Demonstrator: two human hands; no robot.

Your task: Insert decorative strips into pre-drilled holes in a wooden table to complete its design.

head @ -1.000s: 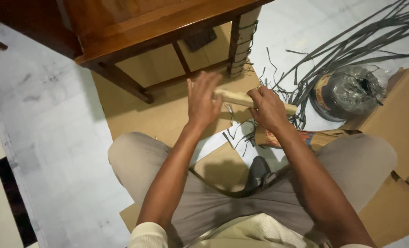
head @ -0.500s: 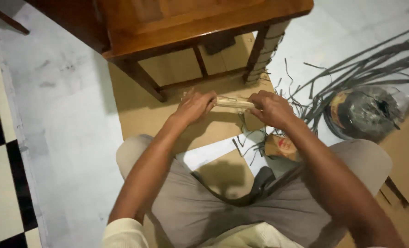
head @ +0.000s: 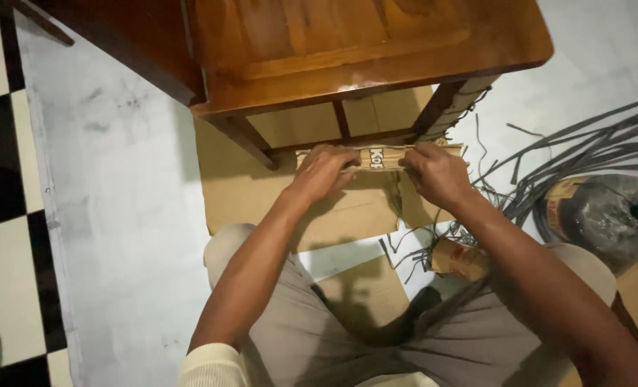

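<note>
- the left hand (head: pixel 324 172) and right hand (head: pixel 437 172) each clamp one end of a rolled strip of cardboard (head: pixel 373 158), fingers curled over it, hands apart.
- the roll lies against the low rail of the wooden table (head: pixel 376 43), between its two front legs, above the flat cardboard sheet (head: pixel 262 193) on the floor.
- judging by the tight roll pressed to the rail, the wrapping looks begun but not fastened; nothing binds it yet.
- dark strips (head: pixel 584 154) and a dark coil (head: pixel 602 215) lie loose at the sheet's right edge, untouched.
</note>
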